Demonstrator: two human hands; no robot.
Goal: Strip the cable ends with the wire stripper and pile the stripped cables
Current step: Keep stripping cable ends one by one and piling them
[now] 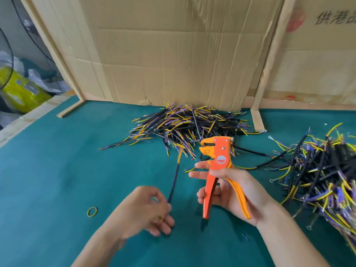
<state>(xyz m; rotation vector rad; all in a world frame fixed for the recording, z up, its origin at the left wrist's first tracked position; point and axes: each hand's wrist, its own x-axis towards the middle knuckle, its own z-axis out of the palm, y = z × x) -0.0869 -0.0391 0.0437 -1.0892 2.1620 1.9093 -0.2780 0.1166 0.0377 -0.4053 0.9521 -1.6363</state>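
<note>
Fingers of the left hand pinch a black cable aimed toward the wire stripper, gripped loosely with handles spread by the right hand, ready for stripping.

Two bare forearms, left hand, right hand

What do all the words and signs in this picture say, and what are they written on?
"供港", then a character cut off by the frame edge: dark print on the cardboard sheet, top right.
Red round stamp on that cardboard: too blurred to read.
Round red badge on the orange wire stripper: too small to read.
Label on the yellow-green container, far left: too blurred to read.
</note>
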